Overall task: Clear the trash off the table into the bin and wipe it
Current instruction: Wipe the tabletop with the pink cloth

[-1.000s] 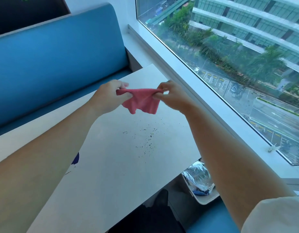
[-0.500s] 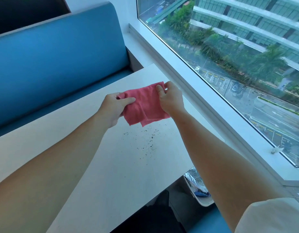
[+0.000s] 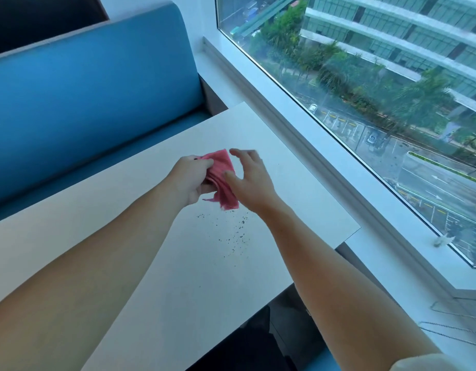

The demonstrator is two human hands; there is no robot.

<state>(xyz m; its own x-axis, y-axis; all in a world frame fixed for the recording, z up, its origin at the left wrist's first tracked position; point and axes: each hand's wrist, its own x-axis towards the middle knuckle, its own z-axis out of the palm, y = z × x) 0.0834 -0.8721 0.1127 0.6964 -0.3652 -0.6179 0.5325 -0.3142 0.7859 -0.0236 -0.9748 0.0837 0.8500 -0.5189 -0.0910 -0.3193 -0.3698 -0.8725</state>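
Note:
A pink cloth [image 3: 222, 178], folded over, hangs above the middle of the white table [image 3: 178, 277]. My left hand [image 3: 190, 178] grips its left side with curled fingers. My right hand [image 3: 251, 180] is just right of the cloth with fingers spread and slightly blurred; its thumb lies against the cloth's fold. Dark crumbs [image 3: 231, 231] are scattered on the table below the cloth, toward me.
A blue padded bench [image 3: 92, 89] runs along the table's far side. A white window sill [image 3: 325, 167] and a large window border the table on the right. The table's near right corner [image 3: 358, 228] ends beside the sill.
The cloth was stretched between both hands, then folded together. My right hand has let go of its edge and now has its fingers spread beside it; the left hand keeps hold. The bin has left the view.

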